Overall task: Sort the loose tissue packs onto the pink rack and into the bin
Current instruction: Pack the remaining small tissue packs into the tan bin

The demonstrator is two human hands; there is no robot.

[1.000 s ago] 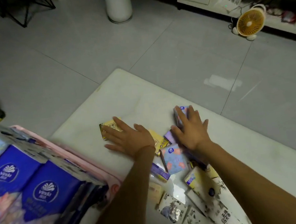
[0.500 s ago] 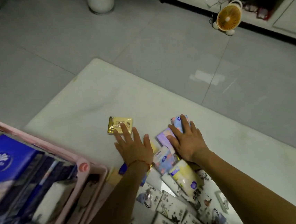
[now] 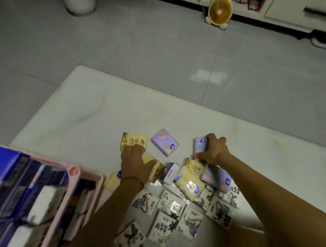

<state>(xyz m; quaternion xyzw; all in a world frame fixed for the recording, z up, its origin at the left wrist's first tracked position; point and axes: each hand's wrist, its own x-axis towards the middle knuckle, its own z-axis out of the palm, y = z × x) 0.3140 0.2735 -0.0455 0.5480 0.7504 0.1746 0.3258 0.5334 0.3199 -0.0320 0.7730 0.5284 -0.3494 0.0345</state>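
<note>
Loose tissue packs lie in a heap on a white table. My left hand curls over a yellow pack just below another yellow pack. My right hand grips a pale blue patterned pack, lifted on its edge. A lilac pack lies alone between the hands. Several white packs with ink drawings are spread nearer to me. The pink rack stands at the left, filled with blue and white packs.
Grey floor tiles lie beyond the table. An orange desk fan stands on the floor by a white cabinet at the far right. A white cylinder bin stands at the far top left.
Both hands were lying flat on the packs. Now each has curled round a pack, and the lilac pack lies uncovered between them. The view has tilted down.
</note>
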